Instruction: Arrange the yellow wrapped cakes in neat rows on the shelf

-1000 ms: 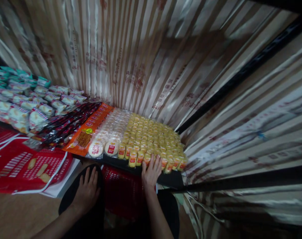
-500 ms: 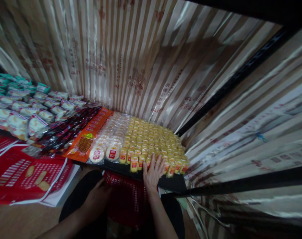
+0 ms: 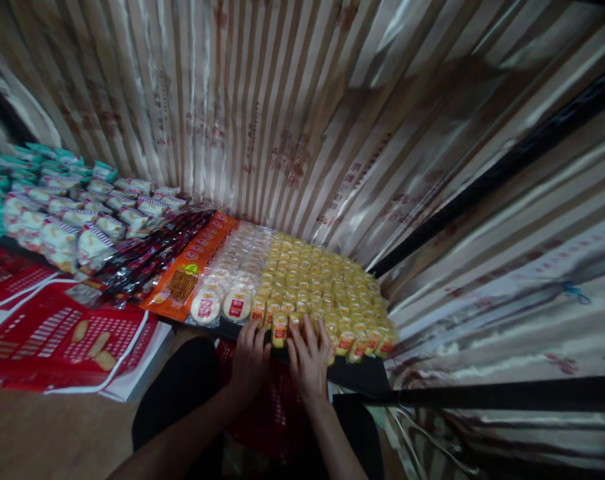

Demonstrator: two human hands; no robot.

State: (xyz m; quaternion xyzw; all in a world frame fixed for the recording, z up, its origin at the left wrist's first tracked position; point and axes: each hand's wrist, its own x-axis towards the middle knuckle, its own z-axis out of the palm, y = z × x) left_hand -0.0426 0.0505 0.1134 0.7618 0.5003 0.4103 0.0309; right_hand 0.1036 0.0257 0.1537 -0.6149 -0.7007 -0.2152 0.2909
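Rows of small yellow wrapped snack packs (image 3: pixel 322 277) with red labels stand on a black shelf (image 3: pixel 360 375). My right hand (image 3: pixel 310 360) lies on the front of these packs, fingers spread and touching them. To its left, my left hand (image 3: pixel 252 357) rests its outstretched fingertips at the lower left front of the same rows. Between the hands one yellow pack (image 3: pixel 280 330) sticks out toward me. Beside the yellow rows are clear-wrapped round white crackers (image 3: pixel 236 305), with an orange snack bag (image 3: pixel 182 283) to their left.
Dark narrow packets (image 3: pixel 155 253) and white striped-edge bags (image 3: pixel 95 243) fill the shelf's left, with green bags (image 3: pixel 27 160) behind. Red printed bags (image 3: pixel 67 333) hang below. Striped curtain (image 3: pixel 282 120) encloses the back and right, with black frame bars (image 3: pixel 482 180) crossing it.
My left hand has come up and right from below the shelf to the front of the yellow packs. My right hand stays on them. The view has shifted slightly.
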